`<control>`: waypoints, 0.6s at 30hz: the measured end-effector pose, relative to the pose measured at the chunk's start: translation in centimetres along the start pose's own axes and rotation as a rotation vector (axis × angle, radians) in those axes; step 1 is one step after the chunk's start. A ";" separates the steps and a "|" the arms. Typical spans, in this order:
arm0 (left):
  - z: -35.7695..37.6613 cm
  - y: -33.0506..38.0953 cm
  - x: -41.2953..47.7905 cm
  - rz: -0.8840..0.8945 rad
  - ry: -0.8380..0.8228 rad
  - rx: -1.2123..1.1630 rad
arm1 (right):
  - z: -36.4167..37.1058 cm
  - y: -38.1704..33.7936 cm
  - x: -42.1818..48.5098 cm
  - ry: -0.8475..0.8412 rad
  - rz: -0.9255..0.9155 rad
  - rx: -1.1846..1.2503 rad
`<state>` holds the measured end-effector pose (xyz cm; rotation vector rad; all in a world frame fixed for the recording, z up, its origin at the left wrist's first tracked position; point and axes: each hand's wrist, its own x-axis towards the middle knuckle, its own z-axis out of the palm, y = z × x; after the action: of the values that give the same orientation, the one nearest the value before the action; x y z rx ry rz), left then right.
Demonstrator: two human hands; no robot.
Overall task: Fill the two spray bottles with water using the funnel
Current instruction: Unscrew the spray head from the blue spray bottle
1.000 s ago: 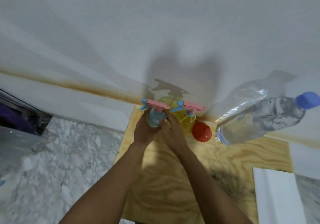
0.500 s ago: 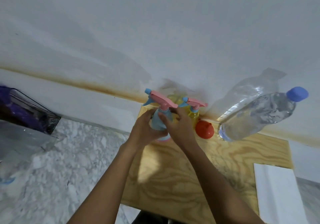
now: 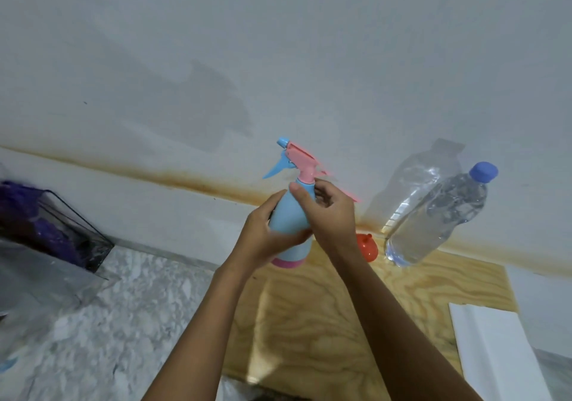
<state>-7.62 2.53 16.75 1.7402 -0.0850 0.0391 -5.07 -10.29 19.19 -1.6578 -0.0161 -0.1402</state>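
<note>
A blue spray bottle point(image 3: 291, 215) with a pink base and a pink-and-blue trigger head is lifted above the wooden board point(image 3: 325, 323). My left hand point(image 3: 263, 239) grips its body from the left. My right hand point(image 3: 331, 215) pinches it near the neck, thumb on the shoulder and fingers curled behind. Only the pink sprayer tip of the second spray bottle point(image 3: 351, 195) shows behind my right hand; its body is hidden. The red funnel point(image 3: 366, 247) lies on the board by the wall. To the funnel's right stands a clear water bottle point(image 3: 439, 215) with a blue cap.
A white wall runs close behind the board. A glass box point(image 3: 62, 230) with purple contents sits at the left on the marble counter point(image 3: 108, 323). A white sheet point(image 3: 495, 354) lies at the board's right front corner.
Both hands have lifted the blue spray bottle off the board and brought it toward me, away from the yellow bottle. My right hand has shifted up to the neck.
</note>
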 end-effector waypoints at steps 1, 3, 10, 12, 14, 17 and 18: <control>0.0 0.3 -0.1 -0.003 -0.013 0.003 | -0.1 -0.4 -0.1 0.003 0.001 -0.008; 0.0 0.9 -0.3 -0.011 -0.026 0.025 | -0.7 -1.2 -0.2 -0.024 -0.010 -0.030; -0.1 2.7 -1.0 -0.024 -0.064 -0.010 | -2.4 -3.6 -0.3 -0.200 -0.052 -0.038; -0.2 3.0 -1.3 -0.035 -0.089 -0.054 | -2.9 -4.1 -0.1 -0.271 -0.035 -0.027; -0.1 3.3 -1.6 -0.041 -0.096 -0.089 | -3.4 -4.7 0.1 -0.338 0.014 0.001; 0.2 3.7 -1.8 -0.047 -0.063 -0.105 | -3.6 -5.1 0.2 -0.393 0.052 0.083; 0.3 3.8 -1.9 -0.047 -0.044 -0.102 | -3.6 -5.1 0.1 -0.385 0.040 0.095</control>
<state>-9.78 1.71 20.31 1.6403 -0.0768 -0.0378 -5.72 -13.36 24.52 -1.5676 -0.2763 0.2087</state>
